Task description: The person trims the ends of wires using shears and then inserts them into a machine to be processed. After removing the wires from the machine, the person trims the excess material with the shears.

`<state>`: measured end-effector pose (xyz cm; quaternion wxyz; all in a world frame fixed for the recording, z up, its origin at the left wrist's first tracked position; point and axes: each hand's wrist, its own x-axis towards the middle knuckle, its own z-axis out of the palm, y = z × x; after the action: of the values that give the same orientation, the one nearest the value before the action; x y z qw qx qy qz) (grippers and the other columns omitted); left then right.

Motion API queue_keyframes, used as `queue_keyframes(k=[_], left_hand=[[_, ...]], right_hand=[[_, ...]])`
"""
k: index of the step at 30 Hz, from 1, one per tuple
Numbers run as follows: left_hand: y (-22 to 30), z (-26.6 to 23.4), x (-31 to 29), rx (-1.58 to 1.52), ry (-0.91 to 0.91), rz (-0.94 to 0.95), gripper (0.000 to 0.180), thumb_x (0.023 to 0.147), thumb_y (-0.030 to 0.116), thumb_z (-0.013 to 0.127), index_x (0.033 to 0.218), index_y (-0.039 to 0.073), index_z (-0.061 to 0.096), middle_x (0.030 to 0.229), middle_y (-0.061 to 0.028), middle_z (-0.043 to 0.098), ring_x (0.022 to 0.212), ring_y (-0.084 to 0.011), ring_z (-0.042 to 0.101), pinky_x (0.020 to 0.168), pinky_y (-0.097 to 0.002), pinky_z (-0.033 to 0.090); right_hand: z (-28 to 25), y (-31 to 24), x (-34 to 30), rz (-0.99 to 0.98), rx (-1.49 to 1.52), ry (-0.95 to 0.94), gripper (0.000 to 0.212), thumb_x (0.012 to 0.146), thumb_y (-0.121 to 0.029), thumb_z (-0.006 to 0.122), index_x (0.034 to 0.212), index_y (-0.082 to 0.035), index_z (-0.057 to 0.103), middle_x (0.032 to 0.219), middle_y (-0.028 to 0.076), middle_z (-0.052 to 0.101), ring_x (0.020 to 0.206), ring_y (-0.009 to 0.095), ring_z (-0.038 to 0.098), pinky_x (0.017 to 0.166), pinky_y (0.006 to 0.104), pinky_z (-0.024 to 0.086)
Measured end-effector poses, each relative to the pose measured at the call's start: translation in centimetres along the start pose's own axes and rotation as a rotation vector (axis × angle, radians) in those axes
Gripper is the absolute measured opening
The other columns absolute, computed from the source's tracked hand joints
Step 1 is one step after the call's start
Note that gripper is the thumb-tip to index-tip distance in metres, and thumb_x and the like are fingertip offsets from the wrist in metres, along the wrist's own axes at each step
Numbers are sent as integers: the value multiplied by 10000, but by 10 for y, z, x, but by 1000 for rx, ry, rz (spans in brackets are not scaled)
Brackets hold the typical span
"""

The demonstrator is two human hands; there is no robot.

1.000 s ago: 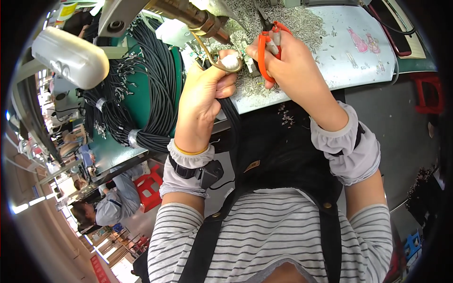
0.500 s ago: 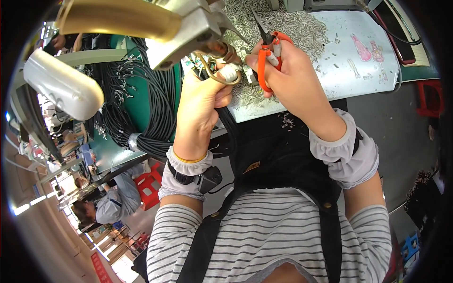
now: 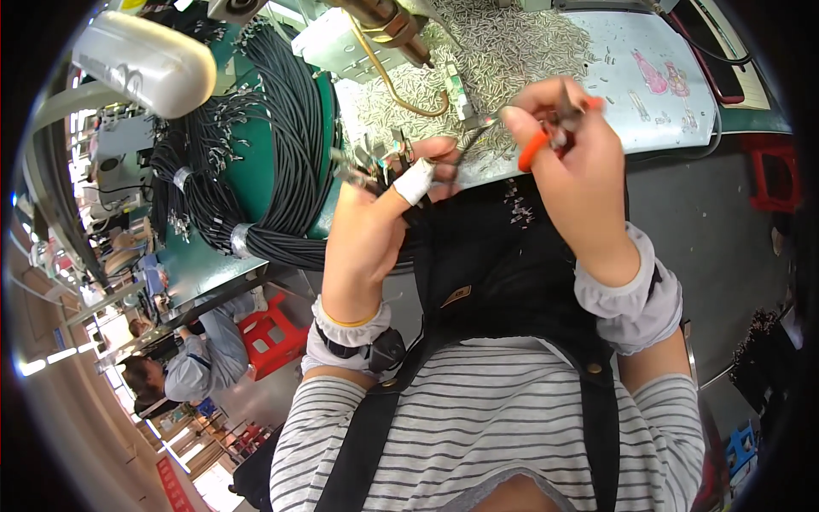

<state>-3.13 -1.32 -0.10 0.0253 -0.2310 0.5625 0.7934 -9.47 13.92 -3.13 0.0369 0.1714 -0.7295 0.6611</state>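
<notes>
My left hand (image 3: pixel 375 230) grips a bunch of black cables (image 3: pixel 281 154) whose metal-tipped ends (image 3: pixel 375 162) fan out above the fingers; one finger is wrapped in white tape. My right hand (image 3: pixel 572 171) holds orange-handled cutters (image 3: pixel 546 136), their dark jaws pointing left toward the cable ends. Both hands are raised in front of the bench edge, above my black apron. The jaw tips are blurred, so I cannot tell whether they touch a wire.
A large coil of black cables (image 3: pixel 213 196) lies on the green bench (image 3: pixel 264 179). A pile of small metal terminals (image 3: pixel 503 43) covers the light mat (image 3: pixel 665 102). A brass-coloured tool (image 3: pixel 384 21) hangs overhead. A person sits by a red stool (image 3: pixel 273 333) lower left.
Both hands have pulled back from the bench toward my body. The cable ends now stick up free of the brass tool, and the cutters have swung toward them.
</notes>
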Motion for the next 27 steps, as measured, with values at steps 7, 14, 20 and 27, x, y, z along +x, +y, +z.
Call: queue_keyframes(k=[7, 14, 20, 27], left_hand=[[-14, -2, -20, 294, -145, 98, 116, 803, 14, 551, 907, -33, 573, 783, -57, 590, 671, -106, 535, 595, -233, 447], [-23, -10, -25, 72, -60, 146, 122, 783, 23, 589, 889, -21, 548, 727, -21, 560, 606, -83, 501, 538, -201, 410], [-33, -10, -22, 320, -41, 418, 135, 786, 17, 583, 908, 14, 525, 693, -5, 511, 483, -47, 389, 437, -179, 308], [-16, -16, -19, -342, -228, -188, 114, 802, 23, 561, 902, 23, 507, 651, 16, 449, 448, -24, 305, 395, -171, 214]], right_hand=[[6, -12, -23, -224, -202, -182, 56, 806, -34, 537, 770, 2, 513, 631, 1, 491, 484, 61, 449, 435, 188, 355], [1, -30, -23, 547, 287, -339, 94, 815, -45, 532, 741, 7, 507, 580, 24, 489, 400, 70, 425, 393, 180, 319], [-2, -25, -10, 866, 565, -676, 150, 839, -119, 529, 731, -17, 506, 595, 17, 499, 417, 51, 435, 368, 191, 307], [7, 2, -25, -359, -321, -364, 95, 755, -145, 584, 777, -54, 570, 684, 18, 548, 489, 102, 511, 386, 222, 369]])
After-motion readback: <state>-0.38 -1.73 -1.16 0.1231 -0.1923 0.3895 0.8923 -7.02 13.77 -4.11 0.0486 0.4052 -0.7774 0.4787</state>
